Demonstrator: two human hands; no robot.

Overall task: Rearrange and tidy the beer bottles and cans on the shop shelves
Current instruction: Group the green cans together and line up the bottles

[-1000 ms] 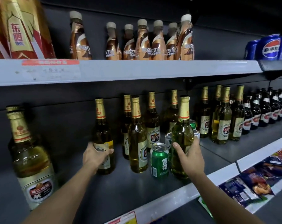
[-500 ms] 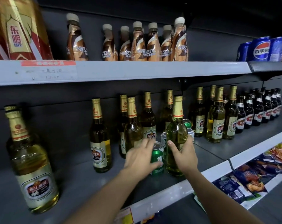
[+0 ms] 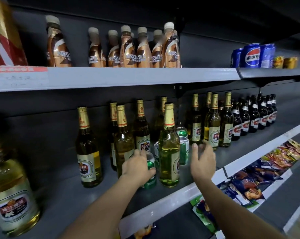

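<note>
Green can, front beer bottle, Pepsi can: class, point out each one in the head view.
Green can [image 3: 150, 182], head view: lower side, below the left hand's grip.
Front beer bottle [image 3: 169, 152], head view: body.
Pepsi can [image 3: 252, 55], head view: logo.

Middle shelf: a green beer can stands upright near the front edge, just left of a clear gold-foiled beer bottle (pale yellow contents). More green cans stand behind; further upright bottles flank both sides.
</note>
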